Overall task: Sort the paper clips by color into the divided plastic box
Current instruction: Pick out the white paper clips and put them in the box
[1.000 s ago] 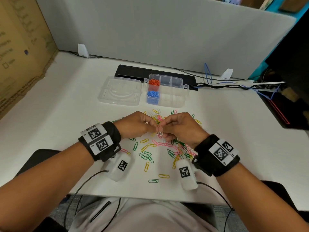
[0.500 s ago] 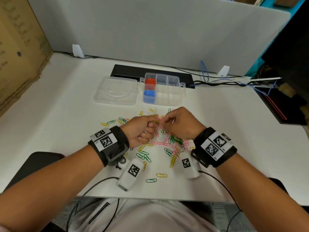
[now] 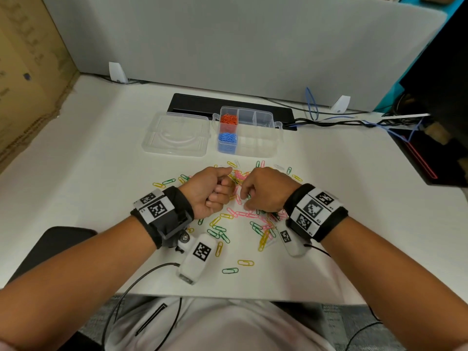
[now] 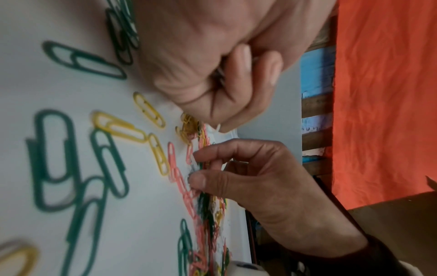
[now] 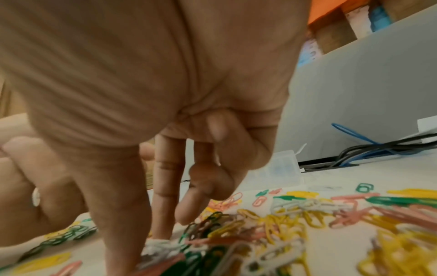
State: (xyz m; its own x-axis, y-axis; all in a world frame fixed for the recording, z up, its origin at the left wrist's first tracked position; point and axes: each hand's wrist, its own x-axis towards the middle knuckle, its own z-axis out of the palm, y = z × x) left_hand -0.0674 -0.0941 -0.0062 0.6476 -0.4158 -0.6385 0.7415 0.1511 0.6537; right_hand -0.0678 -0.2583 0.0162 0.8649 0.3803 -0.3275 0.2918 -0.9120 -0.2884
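The clear divided plastic box (image 3: 255, 138) is seen at 12 o'clock on the white surface (image 3: 88, 173), long axis left-right, orange and blue clips in its left compartments. Loose coloured paper clips (image 3: 243, 219) are scattered beneath both hands. The left hand (image 3: 207, 191) is clenched on white clips, mostly hidden. The right hand (image 3: 263, 191) pinches a white clip; its orientation is blurred.

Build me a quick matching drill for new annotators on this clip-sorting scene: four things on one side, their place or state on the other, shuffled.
Things:
1. orange paper clips
2. blue paper clips
3. clear lid
4. left hand

Places or states:
A. near-left compartment of the divided plastic box
B. curled into a fist over the loose clips
C. far-left compartment
D. flat on the table, left of the box

Pairs: 1-C, 2-A, 3-D, 4-B
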